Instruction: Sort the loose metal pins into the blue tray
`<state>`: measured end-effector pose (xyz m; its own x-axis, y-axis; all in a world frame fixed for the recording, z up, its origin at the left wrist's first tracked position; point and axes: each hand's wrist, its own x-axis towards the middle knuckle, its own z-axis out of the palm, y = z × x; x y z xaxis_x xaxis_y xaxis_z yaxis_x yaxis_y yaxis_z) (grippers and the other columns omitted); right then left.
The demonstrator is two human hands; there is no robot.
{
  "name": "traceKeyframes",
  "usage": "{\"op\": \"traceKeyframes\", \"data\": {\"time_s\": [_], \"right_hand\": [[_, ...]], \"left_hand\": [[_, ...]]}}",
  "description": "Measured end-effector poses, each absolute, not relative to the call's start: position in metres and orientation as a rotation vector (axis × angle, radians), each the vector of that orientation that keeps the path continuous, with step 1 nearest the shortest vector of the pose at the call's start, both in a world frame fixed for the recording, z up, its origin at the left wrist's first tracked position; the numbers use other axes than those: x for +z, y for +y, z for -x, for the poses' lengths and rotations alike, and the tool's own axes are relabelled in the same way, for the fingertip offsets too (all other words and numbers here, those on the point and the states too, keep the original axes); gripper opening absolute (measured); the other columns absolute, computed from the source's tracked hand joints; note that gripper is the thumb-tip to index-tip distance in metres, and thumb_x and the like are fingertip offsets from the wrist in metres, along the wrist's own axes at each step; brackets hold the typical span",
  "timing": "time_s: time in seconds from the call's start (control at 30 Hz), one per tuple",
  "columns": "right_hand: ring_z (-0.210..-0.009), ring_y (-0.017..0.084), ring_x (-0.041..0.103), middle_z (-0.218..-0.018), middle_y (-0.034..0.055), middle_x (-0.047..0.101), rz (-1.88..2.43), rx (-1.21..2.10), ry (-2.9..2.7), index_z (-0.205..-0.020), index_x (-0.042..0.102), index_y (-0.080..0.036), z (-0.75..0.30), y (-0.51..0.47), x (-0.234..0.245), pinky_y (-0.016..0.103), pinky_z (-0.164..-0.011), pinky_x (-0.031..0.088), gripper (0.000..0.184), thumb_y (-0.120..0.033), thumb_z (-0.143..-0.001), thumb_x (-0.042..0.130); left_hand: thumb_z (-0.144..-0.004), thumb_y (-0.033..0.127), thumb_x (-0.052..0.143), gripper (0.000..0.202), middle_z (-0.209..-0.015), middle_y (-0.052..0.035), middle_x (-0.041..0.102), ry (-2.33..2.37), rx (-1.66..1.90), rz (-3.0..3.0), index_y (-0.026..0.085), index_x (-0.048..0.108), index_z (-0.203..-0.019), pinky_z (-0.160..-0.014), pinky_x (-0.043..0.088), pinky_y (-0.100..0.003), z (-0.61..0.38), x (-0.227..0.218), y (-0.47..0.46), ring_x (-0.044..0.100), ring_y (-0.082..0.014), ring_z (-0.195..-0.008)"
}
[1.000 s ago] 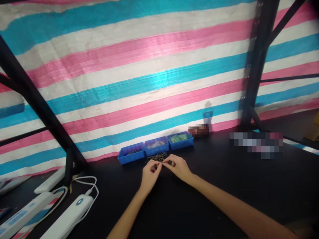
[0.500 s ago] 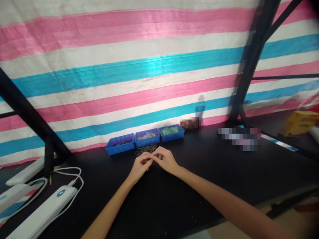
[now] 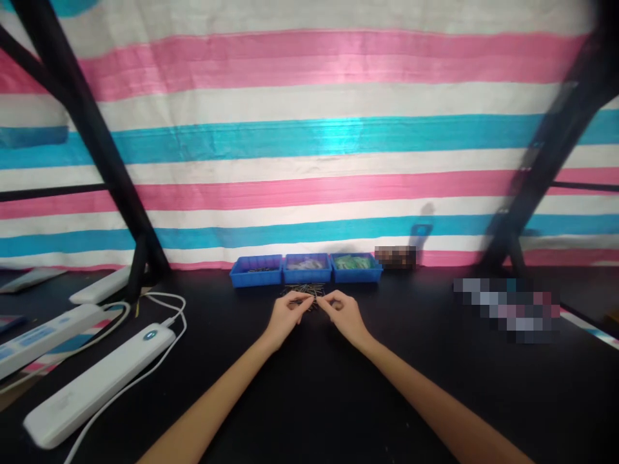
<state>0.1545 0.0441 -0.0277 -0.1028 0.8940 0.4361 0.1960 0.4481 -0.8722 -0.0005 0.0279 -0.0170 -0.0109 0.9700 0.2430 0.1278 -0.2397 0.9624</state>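
Observation:
My left hand [image 3: 286, 314] and my right hand [image 3: 344, 314] meet over a small pile of thin dark metal pins [image 3: 304, 291] on the black table [image 3: 309, 393]. Both hands are pinched, fingertips nearly touching each other. What they pinch is too small to make out. Just behind the pile stand three blue trays in a row: the left tray [image 3: 256, 270] holds dark pins, the middle tray [image 3: 306, 268] pale parts, the right tray [image 3: 356, 267] green parts.
A striped pink, blue and white tarp [image 3: 309, 148] hangs behind the table. Black frame posts [image 3: 91, 135] rise at left and right. White power banks with cables [image 3: 94, 383] lie at the left. Blurred-out items [image 3: 507, 306] sit at the right.
The camera has swung back to the left and levelled out, so the trays look square-on. Both hands stay pinched together at the pin pile.

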Motion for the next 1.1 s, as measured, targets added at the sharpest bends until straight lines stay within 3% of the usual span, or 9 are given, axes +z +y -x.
{"op": "traceKeyframes", "data": {"time_s": [0.13, 0.57, 0.73, 0.87, 1.1], "right_hand": [[-0.040, 0.009, 0.042, -0.054, -0.0011, 0.053, 0.963, 0.790, -1.636, -0.071, 0.061, -0.015, -0.154, 0.042, -0.027, 0.021, -0.041, 0.031, 0.030, -0.044, -0.078, 0.056], [-0.039, 0.011, 0.039, -0.043, -0.0038, 0.041, 1.027, 0.845, -1.670, -0.083, 0.063, -0.014, -0.155, 0.042, -0.031, 0.023, -0.041, 0.028, 0.038, -0.051, -0.079, 0.051], [-0.039, 0.012, 0.039, -0.046, -0.0018, 0.045, 1.027, 0.797, -1.699, -0.082, 0.063, -0.014, -0.155, 0.041, -0.031, 0.023, -0.042, 0.029, 0.039, -0.051, -0.079, 0.050], [-0.041, 0.011, 0.041, -0.049, -0.0011, 0.048, 1.006, 0.791, -1.702, -0.081, 0.063, -0.015, -0.155, 0.041, -0.031, 0.023, -0.041, 0.030, 0.037, -0.049, -0.080, 0.051], [-0.041, 0.011, 0.043, -0.051, -0.0004, 0.050, 0.997, 0.693, -1.739, -0.078, 0.063, -0.015, -0.154, 0.042, -0.032, 0.022, -0.041, 0.032, 0.037, -0.050, -0.080, 0.050]], "left_hand": [[-0.067, 0.042, 0.066, 0.034, -0.066, -0.0034, 0.062, 1.182, 1.409, -1.326, 0.012, 0.068, -0.084, -0.036, 0.025, -0.017, 0.006, -0.017, 0.031, 0.039, -0.0027, -0.037], [-0.067, 0.031, 0.067, 0.041, -0.102, -0.0124, 0.065, 1.162, 1.709, -0.920, 0.012, 0.061, -0.103, -0.034, 0.025, -0.015, 0.069, -0.013, 0.063, 0.049, -0.0022, -0.043], [-0.069, 0.029, 0.067, 0.047, -0.117, -0.0126, 0.057, 1.109, 1.737, -0.910, 0.014, 0.057, -0.112, -0.036, 0.027, -0.014, 0.086, -0.006, 0.065, 0.057, -0.0048, -0.055], [-0.071, 0.028, 0.066, 0.057, -0.128, -0.0147, 0.048, 1.069, 1.694, -0.925, 0.014, 0.047, -0.123, -0.038, 0.030, -0.014, 0.090, -0.002, 0.064, 0.064, -0.0131, -0.073], [-0.073, 0.020, 0.063, 0.070, -0.142, -0.0188, 0.023, 1.028, 1.617, -0.986, 0.017, 0.030, -0.134, -0.041, 0.033, -0.016, 0.089, 0.004, 0.061, 0.062, -0.0225, -0.093]]}}
